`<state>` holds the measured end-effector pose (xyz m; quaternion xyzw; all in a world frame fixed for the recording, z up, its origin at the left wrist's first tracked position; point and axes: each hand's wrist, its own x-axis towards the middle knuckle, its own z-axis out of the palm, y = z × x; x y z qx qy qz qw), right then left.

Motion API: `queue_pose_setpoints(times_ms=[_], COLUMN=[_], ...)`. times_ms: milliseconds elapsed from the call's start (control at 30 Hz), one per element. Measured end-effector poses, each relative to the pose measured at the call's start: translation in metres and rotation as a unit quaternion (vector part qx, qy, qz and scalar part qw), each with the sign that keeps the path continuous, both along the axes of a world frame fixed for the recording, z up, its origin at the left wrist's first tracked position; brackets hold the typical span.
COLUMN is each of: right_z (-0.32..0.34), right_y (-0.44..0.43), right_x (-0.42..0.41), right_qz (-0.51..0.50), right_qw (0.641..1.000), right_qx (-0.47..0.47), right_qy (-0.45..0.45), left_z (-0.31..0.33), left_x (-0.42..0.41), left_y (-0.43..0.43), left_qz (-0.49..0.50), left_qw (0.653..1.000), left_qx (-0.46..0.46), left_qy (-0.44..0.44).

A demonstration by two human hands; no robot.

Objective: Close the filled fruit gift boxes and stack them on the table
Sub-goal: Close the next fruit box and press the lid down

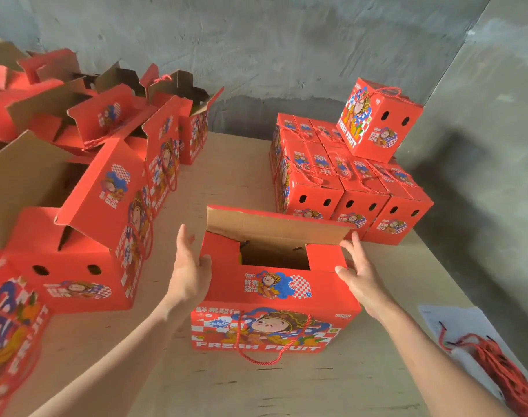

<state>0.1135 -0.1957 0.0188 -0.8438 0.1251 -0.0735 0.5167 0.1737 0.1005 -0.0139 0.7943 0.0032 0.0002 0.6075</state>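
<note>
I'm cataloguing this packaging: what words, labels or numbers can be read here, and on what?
"FRESH FRUIT": front face of the nearest box.
"FRESH FRUIT": running down a side of the top box on the stack.
Chinese characters on the nearest box's lid flap and front: too blurred to read.
Small logos on the boxes: too small to read.
No numbers seen.

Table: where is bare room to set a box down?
Bare table lies between the open boxes on the left and the closed stack, and along the near edge before the middle box. Crowded: left side, back right, the cords corner.
</note>
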Motion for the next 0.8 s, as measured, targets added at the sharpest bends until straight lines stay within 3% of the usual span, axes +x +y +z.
queue_pose_setpoints(times_ms=[167, 267, 333, 500, 567, 667, 800], right_z=[-0.001, -0.001, 0.0, 0.009, 0.009, 0.006, 0.001], right_y=[-0.011, -0.018, -0.023, -0.043, -0.047, -0.048, -0.049], right_x=[-0.002, 0.0, 0.001, 0.0, 0.005, 0.012, 0.011], right_qz=[0.046, 0.068, 0.095, 0.21, 0.214, 0.198, 0.207], right_qw=[0.996, 0.992, 0.988, 0.967, 0.962, 0.956, 0.941], right_qx=[-0.075, -0.107, -0.126, -0.119, -0.156, -0.217, -0.268], right_qy=[-0.017, -0.018, 0.003, 0.087, 0.068, 0.024, -0.001], left_z=[0.01, 0.01, 0.01, 0.017, 0.023, 0.04, 0.052], left_x=[-0.008, -0.008, -0.007, -0.002, 0.007, 0.029, 0.049], left_y=[0.001, 0.001, 0.0, -0.002, -0.002, 0.0, 0.0], left_qz=[-0.019, -0.032, -0.051, -0.07, -0.066, -0.121, -0.264], left_qw=[0.995, 0.976, 0.965, 0.954, 0.924, 0.853, 0.787], left_qx=[0.047, 0.142, 0.203, 0.259, 0.345, 0.484, 0.549], left_qy=[-0.087, -0.163, -0.16, -0.132, -0.151, -0.154, -0.103])
